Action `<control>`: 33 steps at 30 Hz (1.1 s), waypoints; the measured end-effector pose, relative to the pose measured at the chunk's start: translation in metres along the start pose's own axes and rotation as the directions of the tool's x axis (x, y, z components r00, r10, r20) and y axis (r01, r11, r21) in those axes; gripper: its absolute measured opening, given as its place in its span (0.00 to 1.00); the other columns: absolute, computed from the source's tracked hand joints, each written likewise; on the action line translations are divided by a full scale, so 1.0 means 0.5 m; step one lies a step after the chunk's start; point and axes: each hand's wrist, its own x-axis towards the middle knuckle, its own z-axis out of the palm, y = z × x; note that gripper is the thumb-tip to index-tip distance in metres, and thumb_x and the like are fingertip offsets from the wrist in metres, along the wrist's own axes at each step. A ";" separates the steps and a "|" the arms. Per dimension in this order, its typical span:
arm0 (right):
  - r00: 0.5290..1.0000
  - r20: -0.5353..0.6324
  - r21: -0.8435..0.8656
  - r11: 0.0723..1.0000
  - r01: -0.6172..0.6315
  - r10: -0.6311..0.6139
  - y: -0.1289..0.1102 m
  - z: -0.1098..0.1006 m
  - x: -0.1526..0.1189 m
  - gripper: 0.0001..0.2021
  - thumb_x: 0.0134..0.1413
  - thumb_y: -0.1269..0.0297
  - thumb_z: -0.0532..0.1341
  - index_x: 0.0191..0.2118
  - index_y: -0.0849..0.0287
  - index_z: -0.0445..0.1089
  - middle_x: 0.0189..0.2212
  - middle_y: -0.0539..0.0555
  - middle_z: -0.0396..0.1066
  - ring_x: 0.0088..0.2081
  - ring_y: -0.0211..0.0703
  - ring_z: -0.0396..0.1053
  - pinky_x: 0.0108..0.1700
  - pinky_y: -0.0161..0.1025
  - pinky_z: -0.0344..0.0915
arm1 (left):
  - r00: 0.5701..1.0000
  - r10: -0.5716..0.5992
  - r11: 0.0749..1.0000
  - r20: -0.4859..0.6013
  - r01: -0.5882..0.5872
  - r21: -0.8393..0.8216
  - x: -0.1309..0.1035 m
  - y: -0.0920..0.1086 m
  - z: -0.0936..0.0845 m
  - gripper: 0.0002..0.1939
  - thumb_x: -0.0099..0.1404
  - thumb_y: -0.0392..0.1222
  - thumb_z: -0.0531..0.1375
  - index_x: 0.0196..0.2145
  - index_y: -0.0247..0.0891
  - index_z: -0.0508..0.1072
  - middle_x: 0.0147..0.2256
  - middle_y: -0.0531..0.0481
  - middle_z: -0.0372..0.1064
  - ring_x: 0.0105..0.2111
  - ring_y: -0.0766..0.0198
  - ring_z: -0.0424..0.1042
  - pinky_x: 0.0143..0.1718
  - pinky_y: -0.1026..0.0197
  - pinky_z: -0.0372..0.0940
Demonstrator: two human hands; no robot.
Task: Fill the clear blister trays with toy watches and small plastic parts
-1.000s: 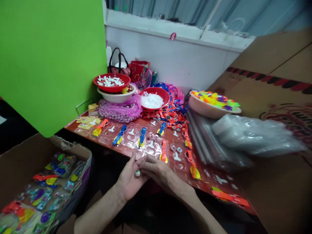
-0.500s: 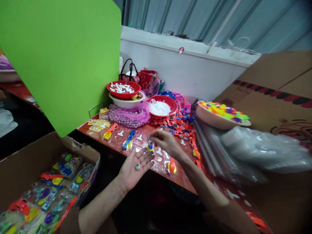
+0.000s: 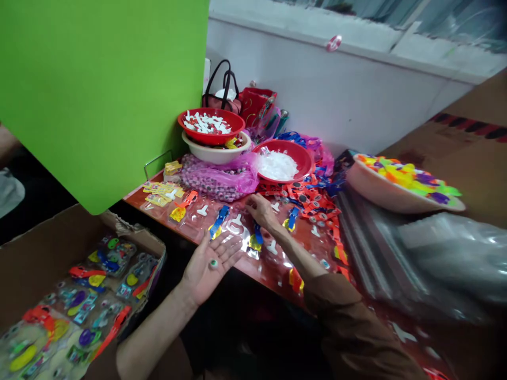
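Note:
On the open palm of my left hand rests a small round eyeball-like bead, green and white. My right hand reaches over the clear plastic trays, its fingers bent together near the front of a pink bag of beads; what they hold, if anything, is too small to make out. The trays on the red-brown table hold white T-shaped pieces, blue straps and yellow pieces.
A red bowl of white pieces sits on a cream bowl. Another red bowl stands beside them. At left are a green panel and a carton of filled packs. A bowl of colourful pieces stands right.
My right hand has moved from above the trays towards the bead bag. The bead stays on my left palm. The view has shifted closer to the table.

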 end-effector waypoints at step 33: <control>0.986 0.157 -0.028 0.998 -0.053 0.057 0.010 0.031 0.058 0.08 0.55 0.61 0.58 0.29 0.58 0.66 0.24 0.49 0.68 0.28 0.39 0.63 0.32 0.35 0.59 | 1.000 -0.024 0.998 0.007 0.023 0.056 -0.001 0.000 -0.021 0.29 0.76 0.55 0.49 0.64 0.31 0.61 0.58 0.31 0.69 0.54 0.49 0.74 0.59 0.47 0.64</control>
